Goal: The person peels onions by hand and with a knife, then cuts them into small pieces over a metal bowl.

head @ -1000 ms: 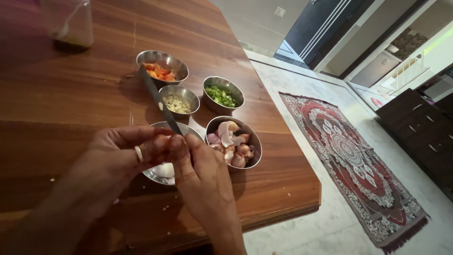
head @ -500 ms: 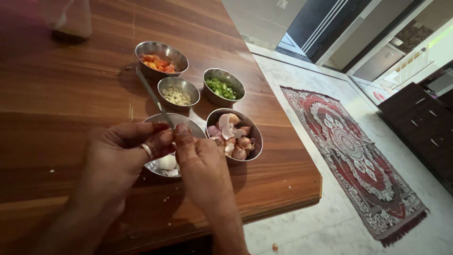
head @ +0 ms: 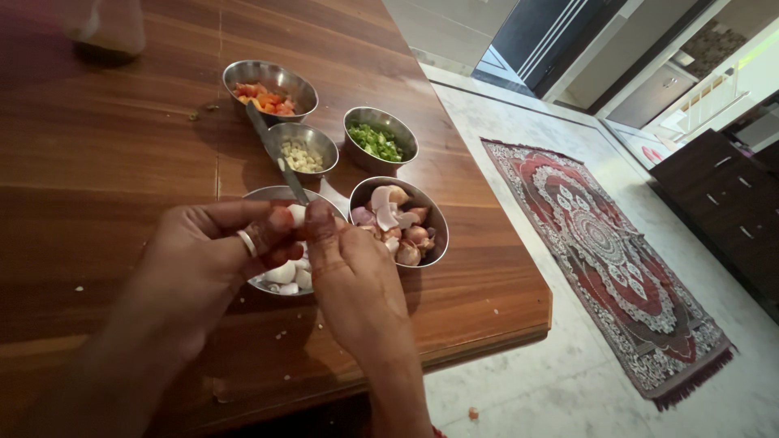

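- The left hand (head: 207,264), ring on one finger, pinches a small pale peeled clove (head: 297,214) in a narrow grip over the near round steel bowl (head: 268,197) of peeled white pieces.
- The right hand (head: 357,280) is closed on a thin dark-bladed knife (head: 276,158), blade pointing away.
- The clove looks light, firm and slippery; best held by its sides.
- The steel bowl of pinkish skins (head: 402,223) sits just beside; the brown wooden surface (head: 122,154) ends near the right, with open room to the left.

I am at home, at a wooden dining table (head: 122,154) set with steel bowls of chopped vegetables (head: 381,139), beside a pale tiled floor (head: 519,170), a patterned red rug (head: 604,251) and dark wooden drawers (head: 722,211).
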